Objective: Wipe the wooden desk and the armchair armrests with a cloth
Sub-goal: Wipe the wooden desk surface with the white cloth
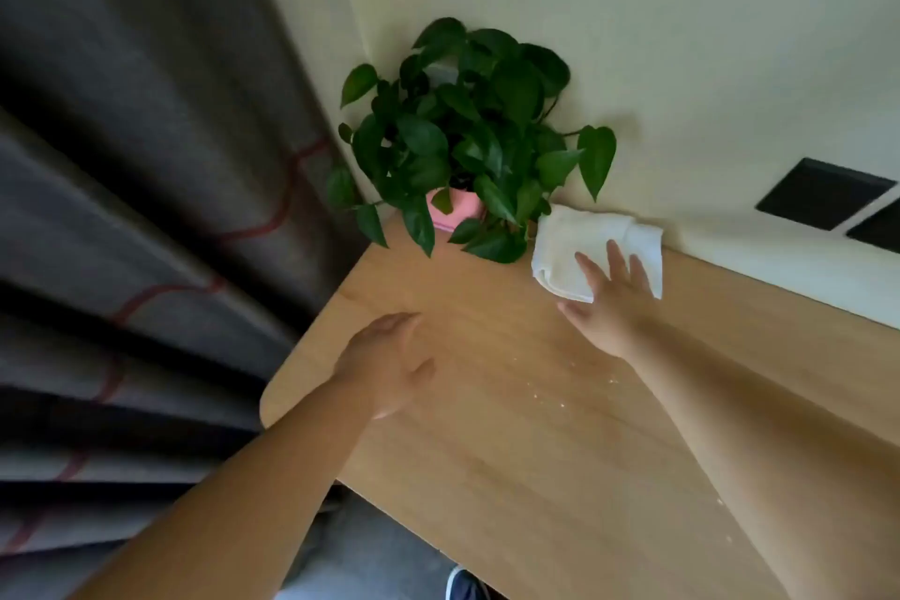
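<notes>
A folded white cloth [579,241] lies on the light wooden desk [511,443], at its far edge against the wall. My right hand [609,307] rests flat on the cloth's near part, fingers spread and pressing it to the wood. My left hand [384,363] hovers over the desk's left corner, fingers loosely curved and holding nothing. Small white crumbs [560,397] dot the desk between my two arms. No armchair is in view.
A leafy green plant [467,132] in a pink pot [455,210] stands in the desk's far left corner, just left of the cloth. Grey curtains [136,190] hang to the left. Dark wall sockets [823,192] sit at the right. A shoe [462,585] shows below the desk edge.
</notes>
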Motion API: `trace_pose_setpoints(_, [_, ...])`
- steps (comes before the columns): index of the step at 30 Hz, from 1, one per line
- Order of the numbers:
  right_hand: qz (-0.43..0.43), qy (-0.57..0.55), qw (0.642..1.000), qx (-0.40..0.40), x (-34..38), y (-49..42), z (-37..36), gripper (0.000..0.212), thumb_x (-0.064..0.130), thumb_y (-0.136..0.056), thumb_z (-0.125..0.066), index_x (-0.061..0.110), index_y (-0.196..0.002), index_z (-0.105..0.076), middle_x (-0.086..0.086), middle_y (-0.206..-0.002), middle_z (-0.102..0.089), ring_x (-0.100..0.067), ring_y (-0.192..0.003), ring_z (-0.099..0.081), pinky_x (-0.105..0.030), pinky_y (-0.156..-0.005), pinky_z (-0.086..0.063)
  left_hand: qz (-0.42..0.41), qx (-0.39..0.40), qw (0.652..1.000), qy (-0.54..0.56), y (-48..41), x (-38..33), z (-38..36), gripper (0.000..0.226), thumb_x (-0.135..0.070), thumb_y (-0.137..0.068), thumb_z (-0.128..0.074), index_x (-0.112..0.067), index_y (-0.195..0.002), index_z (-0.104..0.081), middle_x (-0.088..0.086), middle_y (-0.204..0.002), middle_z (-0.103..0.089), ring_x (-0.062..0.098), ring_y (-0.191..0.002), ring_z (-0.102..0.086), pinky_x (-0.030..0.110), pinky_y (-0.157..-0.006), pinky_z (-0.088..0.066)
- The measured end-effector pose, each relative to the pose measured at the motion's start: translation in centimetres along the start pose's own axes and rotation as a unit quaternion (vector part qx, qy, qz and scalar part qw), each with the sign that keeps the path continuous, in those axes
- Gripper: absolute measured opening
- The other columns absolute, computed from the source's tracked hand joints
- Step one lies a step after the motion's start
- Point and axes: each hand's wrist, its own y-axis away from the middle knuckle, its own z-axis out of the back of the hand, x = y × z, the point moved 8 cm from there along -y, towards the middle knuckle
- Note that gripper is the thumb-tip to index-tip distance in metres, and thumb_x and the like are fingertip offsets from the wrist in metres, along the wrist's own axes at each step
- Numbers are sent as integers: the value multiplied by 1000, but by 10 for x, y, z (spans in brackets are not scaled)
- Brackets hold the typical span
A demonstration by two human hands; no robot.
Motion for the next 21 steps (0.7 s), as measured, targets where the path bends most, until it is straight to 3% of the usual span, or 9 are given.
trace_pose_setpoints(4, [-14, 28, 999, -15, -2, -43, 4, 97, 86, -88, -31, 40, -164, 7, -4, -175, 16, -41, -159, 8, -56, -128, -8, 154, 131, 979, -28, 4, 61, -24, 114, -72, -81, -64, -35, -164, 5, -13, -173, 17, 33, -160, 8, 67, -121, -21])
trace_pose_setpoints(6, [-4, 69, 998, -16, -3, -59, 1, 101, 90, -84, -31, 40, -163, 6, -6, -175, 13, -43, -159, 3, -59, -127, -12, 177, 185, 966, -28, 11, 74, -36, 128, -72, -76, -71, -37, -162, 17, -12, -170, 28, 39, -158, 15, 66, -123, -20])
trace_pose_setpoints(9, [13, 92, 996, 1, -2, -73, -5, 106, 90, -79, -42, 43, -160, 7, -5, -172, 10, -48, -156, -2, -65, -121, -21, 179, 202, 963, -19, 17, 78, -45, 143, -68, -70, -81, -38, -158, 28, -9, -168, 34, 41, -157, 18, 59, -126, -20])
trace_pose_setpoints(13, [18, 111, 993, -21, -8, -87, -7, 104, 81, -79, -57, 47, -158, 1, -10, -168, -3, -53, -149, -19, -66, -109, -36, 181, 198, 963, -32, 20, 72, -54, 154, -62, -66, -88, -36, -155, 35, -8, -166, 38, 45, -155, 21, 61, -123, -26])
trace_pose_setpoints(18, [11, 140, 986, -94, -6, -98, 0, 66, 43, -95, -62, 32, -157, -40, -24, -153, -43, -51, -134, -45, -60, -105, -44, 191, 183, 964, -36, 18, 73, -51, 150, -55, -69, -90, -37, -157, 31, -10, -166, 37, 44, -155, 22, 63, -119, -34])
trace_pose_setpoints(21, [-4, 79, 991, -108, 3, -71, -10, 48, 40, -96, -57, 22, -141, -59, -27, -134, -55, -51, -120, -57, -55, -97, -50, 191, 183, 962, -59, 20, 73, -50, 148, -56, -71, -88, -35, -158, 30, -9, -167, 36, 44, -156, 21, 59, -117, -38])
